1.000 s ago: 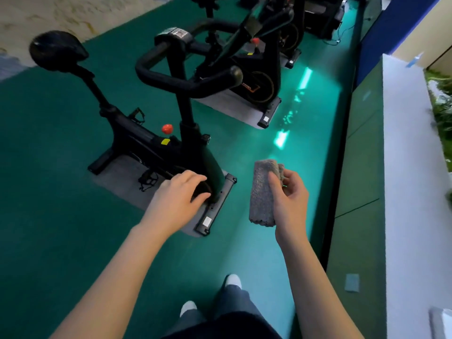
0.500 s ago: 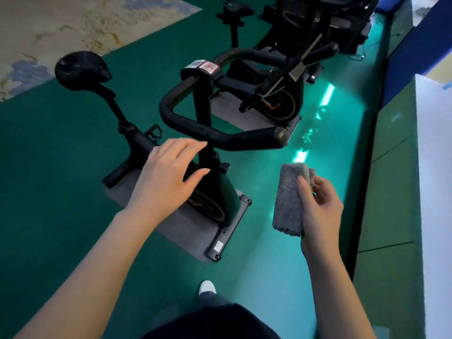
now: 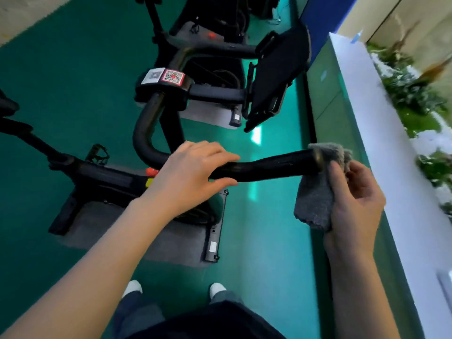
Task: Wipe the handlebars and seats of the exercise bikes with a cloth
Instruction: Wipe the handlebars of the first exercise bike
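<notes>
The person stands at the front of the nearest bike [image 3: 117, 177], on a narrow strip of green floor [image 3: 269, 241] between its base bar [image 3: 214, 231] and the low wall [image 3: 401, 192] on their right. The handlebar [image 3: 269, 165] juts toward that wall, and its free end stops well short of it. A second bike [image 3: 220, 50] stands close behind.

The left hand [image 3: 193, 172] lies over the handlebar, fingers nearly straight across the top and thumb beneath, not wrapped round it. The right hand [image 3: 354, 199] pinches the grey cloth [image 3: 315, 196] between thumb and curled fingers, and the cloth touches the bar's end.

Half a second ago the left hand hovered short of the bar and the cloth hung below its tip, clear of it. Now both have reached it.
</notes>
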### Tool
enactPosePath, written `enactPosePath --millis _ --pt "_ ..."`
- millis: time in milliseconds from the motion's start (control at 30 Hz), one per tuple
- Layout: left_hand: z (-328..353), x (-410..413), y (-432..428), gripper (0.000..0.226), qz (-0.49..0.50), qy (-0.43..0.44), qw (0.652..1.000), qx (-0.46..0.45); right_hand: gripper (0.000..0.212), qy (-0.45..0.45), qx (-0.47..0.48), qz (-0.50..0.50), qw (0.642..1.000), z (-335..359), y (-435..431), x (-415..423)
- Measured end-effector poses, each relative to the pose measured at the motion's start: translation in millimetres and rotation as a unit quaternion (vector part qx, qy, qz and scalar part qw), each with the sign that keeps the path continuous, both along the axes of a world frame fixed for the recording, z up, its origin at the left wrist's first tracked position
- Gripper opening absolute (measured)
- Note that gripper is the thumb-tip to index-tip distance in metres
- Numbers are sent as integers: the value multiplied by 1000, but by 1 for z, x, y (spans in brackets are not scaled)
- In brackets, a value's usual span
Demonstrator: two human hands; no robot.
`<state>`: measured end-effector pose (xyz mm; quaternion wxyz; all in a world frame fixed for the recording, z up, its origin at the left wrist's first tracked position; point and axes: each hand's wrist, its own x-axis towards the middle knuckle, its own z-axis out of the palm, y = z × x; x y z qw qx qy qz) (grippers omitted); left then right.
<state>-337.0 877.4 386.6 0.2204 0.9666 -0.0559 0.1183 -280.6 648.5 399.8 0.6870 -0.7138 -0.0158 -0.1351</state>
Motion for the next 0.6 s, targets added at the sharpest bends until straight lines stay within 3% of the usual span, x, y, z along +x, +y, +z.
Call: enactPosePath --millis 133,233,333,600 --pt "-1 9 26 43 -104 15 994 -11 11 -52 -45 -117 991 16 27 -19" --pt "-5 13 37 45 -156 25 987 -23 22 -84 -158 -191 965 24 46 -30" --pt "-11 17 41 44 -184 26 982 -37 14 -99 -218 -254 937 25 62 -38" --pt "-17 21 44 43 -194 17 979 -68 11 -112 -261 -296 912 28 84 -44"
